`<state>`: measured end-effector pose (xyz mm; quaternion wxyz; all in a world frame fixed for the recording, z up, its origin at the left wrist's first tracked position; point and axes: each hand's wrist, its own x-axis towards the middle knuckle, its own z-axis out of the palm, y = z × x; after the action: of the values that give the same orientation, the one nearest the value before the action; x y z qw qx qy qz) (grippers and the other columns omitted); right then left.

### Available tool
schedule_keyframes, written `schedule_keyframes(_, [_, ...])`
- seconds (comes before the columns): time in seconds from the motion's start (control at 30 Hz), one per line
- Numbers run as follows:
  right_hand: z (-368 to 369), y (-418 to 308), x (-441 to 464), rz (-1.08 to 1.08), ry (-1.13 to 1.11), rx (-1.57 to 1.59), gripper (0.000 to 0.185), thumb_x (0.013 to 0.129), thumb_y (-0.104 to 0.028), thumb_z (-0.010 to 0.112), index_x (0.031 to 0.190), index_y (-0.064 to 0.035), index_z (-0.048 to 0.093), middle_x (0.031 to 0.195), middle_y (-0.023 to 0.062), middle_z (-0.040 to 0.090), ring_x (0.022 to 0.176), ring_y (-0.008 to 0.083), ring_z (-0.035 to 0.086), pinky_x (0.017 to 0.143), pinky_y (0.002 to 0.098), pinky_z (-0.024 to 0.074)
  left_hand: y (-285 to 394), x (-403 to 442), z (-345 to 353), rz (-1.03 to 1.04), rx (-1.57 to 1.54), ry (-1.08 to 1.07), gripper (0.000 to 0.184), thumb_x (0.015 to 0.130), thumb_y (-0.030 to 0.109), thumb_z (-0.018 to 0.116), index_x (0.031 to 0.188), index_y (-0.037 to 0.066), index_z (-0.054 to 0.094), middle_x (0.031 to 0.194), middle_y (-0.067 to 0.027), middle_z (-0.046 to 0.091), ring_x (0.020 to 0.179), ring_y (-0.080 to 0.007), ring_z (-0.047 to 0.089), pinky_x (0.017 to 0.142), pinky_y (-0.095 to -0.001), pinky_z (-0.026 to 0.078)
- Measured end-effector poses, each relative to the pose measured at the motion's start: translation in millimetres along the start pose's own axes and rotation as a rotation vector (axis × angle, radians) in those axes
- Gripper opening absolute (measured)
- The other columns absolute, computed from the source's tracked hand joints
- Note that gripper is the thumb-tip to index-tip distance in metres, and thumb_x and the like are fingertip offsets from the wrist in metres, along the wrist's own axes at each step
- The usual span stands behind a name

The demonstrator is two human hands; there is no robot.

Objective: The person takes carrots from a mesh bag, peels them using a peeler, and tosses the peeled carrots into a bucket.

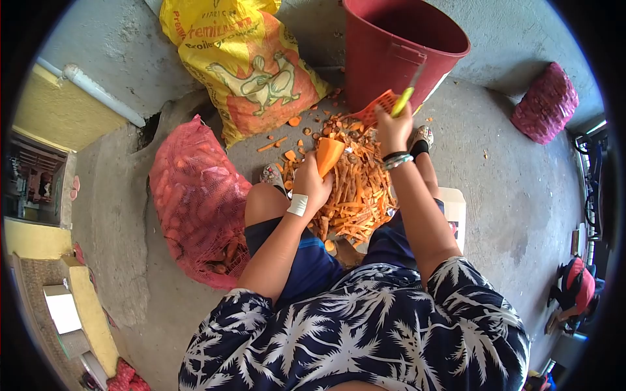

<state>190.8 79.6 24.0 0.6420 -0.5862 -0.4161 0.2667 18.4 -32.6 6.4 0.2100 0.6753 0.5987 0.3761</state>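
1. Judging by the heap of peelings on the floor, a good deal of paring looks done.
2. Plenty seems left: the red mesh sack at the left bulges with what look like more carrots. What lies inside the red bucket cannot be made out.
3. The left hand is closed around 1 thick carrot, its visible surface smooth and bare, held above the heap.
4. The right hand grips a yellow-handled knife, blade raised and apart from the carrot. A perforated orange-red piece shows just beside this hand; I cannot tell whether they touch.
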Motion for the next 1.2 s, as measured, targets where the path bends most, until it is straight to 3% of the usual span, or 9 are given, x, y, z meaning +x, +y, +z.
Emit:
schedule_keyframes(0.1, [-13,-35,11,0.186,0.018,0.158,0.030,0.073,0.000,0.065,0.100,-0.0014,0.052,0.081,0.0048,0.059,0.064,0.0122,0.056,0.055,0.0253,0.0457,1,1,-4,-0.110,-0.063,-0.022,0.036,0.072,0.004,0.060,0.104,-0.003,0.045,0.083,-0.0239,0.059,0.077,-0.0400,0.059,0.065,-0.0441,0.048])
schedule_keyframes(0.17, [-13,-24,14,0.081,0.018,0.250,0.031,0.074,0.000,0.064,0.102,-0.0012,0.051,0.084,0.0055,0.059,0.064,0.0117,0.056,0.054,0.0226,0.0458,-12,1,4,-0.075,-0.107,0.032,0.035,0.073,0.006,0.060,0.104,-0.003,0.046,0.078,-0.0177,0.059,0.068,-0.0332,0.060,0.060,-0.0402,0.047])
schedule_keyframes(0.27, [-11,-46,-24,0.182,-0.161,0.373,0.036,0.076,0.000,0.064,0.107,-0.0015,0.047,0.092,0.0066,0.058,0.074,0.0132,0.058,0.063,0.0247,0.0494,-13,4,2,-0.545,-0.722,-0.256,0.024,0.074,0.007,0.058,0.096,0.001,0.053,0.069,-0.0019,0.050,0.051,-0.0124,0.046,0.048,-0.0292,0.037])
schedule_keyframes(0.37, [-2,-34,-58,-0.071,-0.349,0.258,0.038,0.076,0.000,0.065,0.109,-0.0016,0.047,0.095,0.0063,0.058,0.088,0.0154,0.057,0.077,0.0287,0.0491,-8,2,3,-0.583,-0.871,-0.297,0.024,0.074,0.006,0.056,0.097,0.002,0.053,0.069,-0.0017,0.051,0.049,-0.0101,0.046,0.045,-0.0272,0.037])
schedule_keyframes(0.57, [4,16,2,0.099,-0.016,0.316,0.030,0.075,0.003,0.064,0.101,-0.0023,0.050,0.089,0.0071,0.059,0.079,0.0152,0.059,0.066,0.0262,0.0514,0,-1,-7,-0.746,-1.111,-0.446,0.014,0.077,0.007,0.057,0.090,0.006,0.051,0.066,0.0002,0.047,0.046,-0.0083,0.043,0.042,-0.0239,0.036])
schedule_keyframes(0.8, [4,-15,-52,0.234,-0.157,0.407,0.036,0.078,0.001,0.063,0.109,-0.0017,0.046,0.094,0.0076,0.057,0.080,0.0148,0.056,0.070,0.0263,0.0493,-3,4,-10,-0.749,-1.297,-0.497,0.014,0.077,0.006,0.056,0.085,0.007,0.044,0.064,0.0010,0.043,0.043,-0.0066,0.040,0.040,-0.0222,0.033])
schedule_keyframes(0.9, [-7,32,-11,0.367,0.106,0.365,0.033,0.078,0.003,0.061,0.107,-0.0043,0.047,0.091,0.0062,0.058,0.073,0.0140,0.057,0.063,0.0253,0.0490,5,-2,-14,-0.750,-1.396,-0.539,0.015,0.077,0.006,0.054,0.085,0.008,0.042,0.065,0.0018,0.044,0.044,-0.0055,0.039,0.041,-0.0209,0.033])
schedule_keyframes(1.07, [-8,-9,-45,0.293,-0.111,0.574,0.038,0.078,-0.003,0.064,0.111,-0.0052,0.044,0.091,0.0050,0.057,0.071,0.0125,0.057,0.054,0.0247,0.0482,-7,2,-12,-0.752,-1.536,-0.626,0.011,0.080,0.010,0.053,0.075,0.007,0.044,0.060,0.0018,0.041,0.043,-0.0057,0.038,0.042,-0.0212,0.032])
schedule_keyframes(1.2, [2,37,-38,0.353,0.204,0.564,0.027,0.079,0.000,0.060,0.103,-0.0073,0.048,0.083,0.0022,0.058,0.065,0.0112,0.056,0.050,0.0253,0.0449,2,-1,-11,-0.721,-1.590,-0.634,0.012,0.079,0.011,0.054,0.085,0.008,0.044,0.062,0.0028,0.041,0.042,-0.0035,0.036,0.040,-0.0196,0.032])
